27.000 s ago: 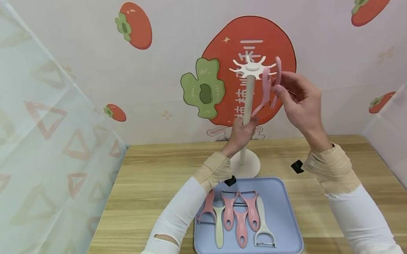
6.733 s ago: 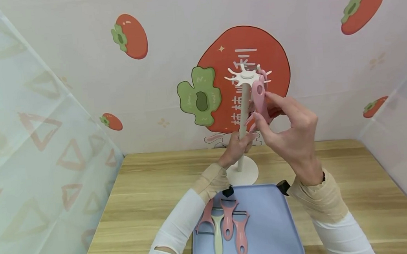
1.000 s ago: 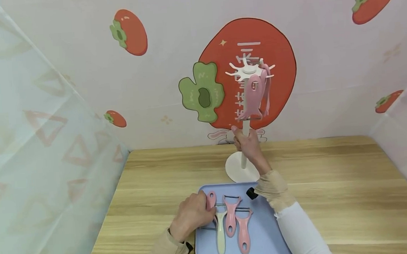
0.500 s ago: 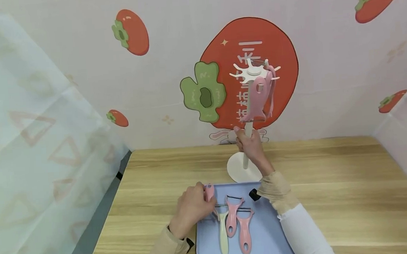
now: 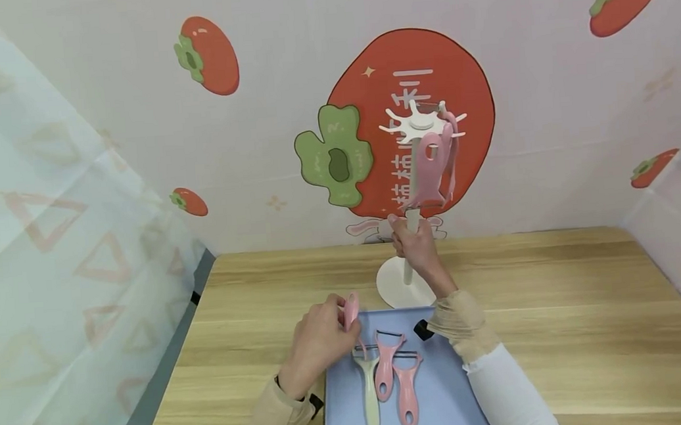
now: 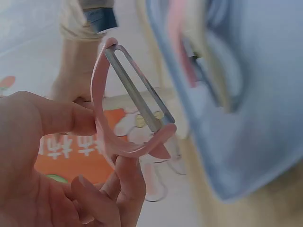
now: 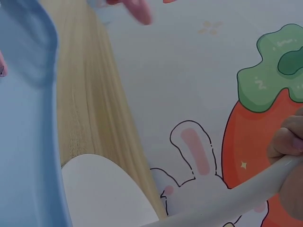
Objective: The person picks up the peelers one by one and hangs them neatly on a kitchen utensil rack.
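Note:
My left hand (image 5: 320, 339) holds a pink peeler (image 5: 352, 309) above the tray's far left corner. In the left wrist view the thumb and fingers pinch this peeler near its forked head (image 6: 100, 85), its metal blade in plain sight. My right hand (image 5: 419, 248) grips the pole of a white stand (image 5: 421, 126) with a ring of hooks on top. From the stand's right side hang pink peelers (image 5: 429, 176), overlapping one another. On the blue tray (image 5: 442, 399) lie a cream peeler (image 5: 371, 401) and two pink peelers (image 5: 407, 399).
The stand's round white base (image 5: 402, 287) rests on the wooden table (image 5: 562, 329) just behind the tray. A patterned cloth wall (image 5: 270, 145) rises behind the table, with another at the left (image 5: 72, 277).
Earlier the left hand held the pole while the right hung pink peelers. Now the right grips the pole. The left has lifted a pink peeler off the tray, which holds fewer peelers.

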`<state>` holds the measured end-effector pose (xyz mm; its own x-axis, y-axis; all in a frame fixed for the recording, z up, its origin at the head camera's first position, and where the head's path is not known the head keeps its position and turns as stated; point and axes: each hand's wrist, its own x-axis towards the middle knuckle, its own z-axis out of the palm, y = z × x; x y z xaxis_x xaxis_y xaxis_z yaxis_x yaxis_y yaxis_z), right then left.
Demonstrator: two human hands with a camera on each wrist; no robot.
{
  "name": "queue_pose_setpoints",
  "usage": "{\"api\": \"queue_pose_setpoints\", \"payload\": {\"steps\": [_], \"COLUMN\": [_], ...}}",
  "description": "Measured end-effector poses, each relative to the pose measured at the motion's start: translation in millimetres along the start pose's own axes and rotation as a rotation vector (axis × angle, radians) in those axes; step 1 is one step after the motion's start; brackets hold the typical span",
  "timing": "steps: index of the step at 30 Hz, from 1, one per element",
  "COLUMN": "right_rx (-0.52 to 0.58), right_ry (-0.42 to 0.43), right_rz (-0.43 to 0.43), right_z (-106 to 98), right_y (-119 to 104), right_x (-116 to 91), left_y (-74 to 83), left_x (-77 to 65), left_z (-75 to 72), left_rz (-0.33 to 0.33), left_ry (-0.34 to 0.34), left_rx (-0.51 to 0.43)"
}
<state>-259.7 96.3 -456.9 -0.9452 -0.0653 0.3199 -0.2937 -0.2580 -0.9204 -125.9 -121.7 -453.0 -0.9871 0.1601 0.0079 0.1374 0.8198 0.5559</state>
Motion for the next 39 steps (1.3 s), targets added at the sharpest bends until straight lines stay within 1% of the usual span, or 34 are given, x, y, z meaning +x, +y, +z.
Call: {"api": "queue_pose_setpoints", "payload": {"steps": [5,9,14,16,22,26,28,31,35,39], "right_rx": [-0.004,-0.005,-0.007,-0.013,-0.053,-0.07,-0.078,-0.089,-0.084,-0.064], "right_ry": [-0.011,-0.001,-0.012,-0.016,0.006,0.002,-0.007,-0.013,-0.011,0.005], "right_rz": [0.015,0.027,-0.006,-0.015,0.001,0.008,0.0,-0.02,-0.033,-0.009], "right_z": [0,-1,-2,-2,-2,-2,-2,-2,-2,0], "right_y": [-1,-1,0,1,0,0,1,1,1,0], "right_x": [1,0,-1,0,-2,-3,-2,-1,1,1], "left_y": [18.7,36.0,56.6,63.4,79.3,87.6,92.5,100.8,112.0,121.6], "left_x": [6.6,13.6,22.7,27.0,37.5,43.3,46.2,50.0,55.9,63.0], "left_z": [-17.9,-35.1,-60.1,-69.5,-92.1,-101.4,-104.7,-108.9,-112.7,-116.3], "left_rz": [0.076,0.152,0.309,0.373,0.484,0.561,0.601,0.642,0.67,0.689], "left_ry": [0.058,0.1,0.174,0.207,0.307,0.374,0.407,0.45,0.482,0.511], "left_rx": [-0.03,-0.102,-0.216,-0.245,-0.288,-0.333,-0.351,-0.37,-0.401,-0.454]}}
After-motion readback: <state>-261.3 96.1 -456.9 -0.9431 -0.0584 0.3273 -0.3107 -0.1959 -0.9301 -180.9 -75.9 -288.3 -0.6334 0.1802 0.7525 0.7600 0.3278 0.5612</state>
